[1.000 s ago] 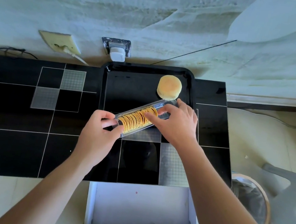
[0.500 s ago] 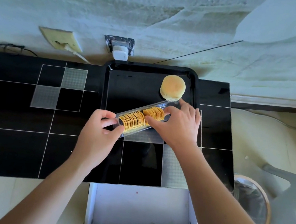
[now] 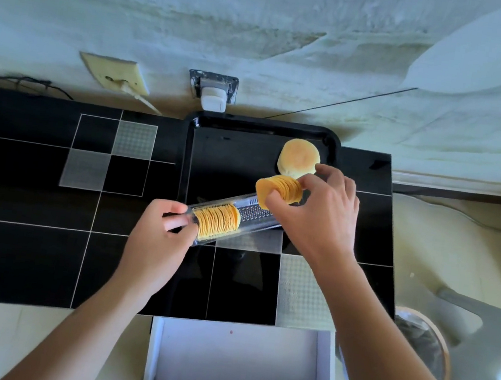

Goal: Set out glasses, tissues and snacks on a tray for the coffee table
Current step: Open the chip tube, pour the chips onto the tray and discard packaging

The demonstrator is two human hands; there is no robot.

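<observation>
two hands over black tray [image 3: 186, 162] at frame centre. right hand [image 3: 312, 217] pinches stack of crackers [image 3: 279, 190], fingers curled tight round it, lifted clear above open end of clear plastic sleeve [image 3: 233, 216]. left hand [image 3: 158, 235] grips sleeve's near end, fingers narrow on it; remaining crackers [image 3: 216, 220] sit inside beside that hand. round bun [image 3: 298, 158] lies in tray's upper right corner, just beyond raised stack. tray rests on black tiled counter [image 3: 18, 248].
</observation>
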